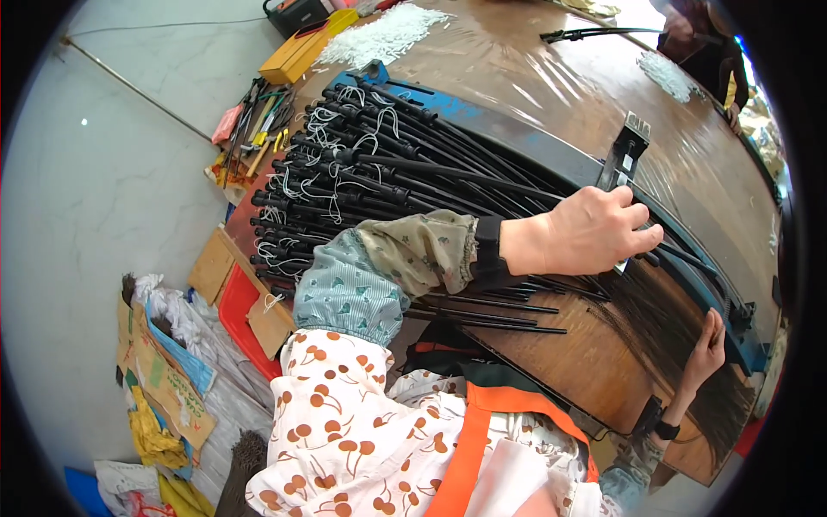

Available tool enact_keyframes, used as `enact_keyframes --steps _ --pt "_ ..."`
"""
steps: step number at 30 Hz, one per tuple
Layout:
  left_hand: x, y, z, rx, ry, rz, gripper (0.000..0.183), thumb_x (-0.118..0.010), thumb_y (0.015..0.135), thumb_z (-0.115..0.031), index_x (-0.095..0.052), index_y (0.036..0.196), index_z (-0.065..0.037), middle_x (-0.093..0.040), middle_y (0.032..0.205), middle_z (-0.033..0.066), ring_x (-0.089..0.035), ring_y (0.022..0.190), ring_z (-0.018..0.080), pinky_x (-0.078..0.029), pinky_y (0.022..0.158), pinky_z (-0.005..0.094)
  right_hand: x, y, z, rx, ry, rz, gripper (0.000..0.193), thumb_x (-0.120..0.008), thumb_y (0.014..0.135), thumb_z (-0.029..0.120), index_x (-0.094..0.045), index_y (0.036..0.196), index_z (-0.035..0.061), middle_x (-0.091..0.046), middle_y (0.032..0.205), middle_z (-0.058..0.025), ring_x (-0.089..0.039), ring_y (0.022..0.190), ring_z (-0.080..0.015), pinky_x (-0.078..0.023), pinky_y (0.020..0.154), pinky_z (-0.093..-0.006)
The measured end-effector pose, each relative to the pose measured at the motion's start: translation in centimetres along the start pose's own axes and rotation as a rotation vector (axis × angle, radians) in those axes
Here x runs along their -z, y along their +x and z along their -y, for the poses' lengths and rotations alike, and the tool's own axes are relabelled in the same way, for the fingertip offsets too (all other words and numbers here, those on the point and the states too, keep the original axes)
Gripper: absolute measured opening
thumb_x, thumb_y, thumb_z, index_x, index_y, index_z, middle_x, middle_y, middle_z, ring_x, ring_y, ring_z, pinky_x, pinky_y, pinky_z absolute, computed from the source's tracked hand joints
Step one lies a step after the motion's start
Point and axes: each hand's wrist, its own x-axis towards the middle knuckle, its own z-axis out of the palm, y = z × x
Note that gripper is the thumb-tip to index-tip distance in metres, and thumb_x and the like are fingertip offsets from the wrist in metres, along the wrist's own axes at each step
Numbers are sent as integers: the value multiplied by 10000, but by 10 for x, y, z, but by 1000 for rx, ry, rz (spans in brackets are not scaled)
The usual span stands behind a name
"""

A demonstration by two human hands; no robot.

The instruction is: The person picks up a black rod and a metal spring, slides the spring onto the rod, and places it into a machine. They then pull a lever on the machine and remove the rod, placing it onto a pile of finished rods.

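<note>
A thick pile of long black rods [431, 185], with white string loops at their left ends, lies across the table. My left hand [590, 228] is closed over the rods' right end, fingers curled round a black rod that passes beneath them. Just behind it a black metal clamp [626, 151] stands up from a long blue metal frame [517, 129]. Farther right, my right hand [710, 345] is raised beside the frame's end, fingers pressed together; what they pinch is too small to tell. Thin dark strands [663, 332] fan out between the hands.
Behind the frame, white plastic pieces [383, 34] lie heaped near a yellow wooden box [306, 53]. Pliers and other hand tools [263, 121] sit at the left table edge. A red tray [245, 314] and cardboard [164, 379] are lower left. Another person [719, 52] is at far right.
</note>
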Motion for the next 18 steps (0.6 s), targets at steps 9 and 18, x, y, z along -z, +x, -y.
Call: enact_keyframes --steps 9,18 --pt "-14 14 -36 64 104 -175 299 -616 765 -134 -673 1041 -36 -573 777 50 -565 732 227 -516 631 311 15 36 38 72 -215 -15 316 -627 1007 120 -639 1317 57 -411 757 28 -357 660 -59 -316 598 -182" --pt "-31 26 -31 -35 21 -230 185 -629 809 -187 -706 967 -129 -614 858 50 -590 849 261 -517 664 341 52 57 83 257 -538 75 447 -665 973 98 -584 1409 152 -425 731 -24 -379 631 -100 -381 584 -237"
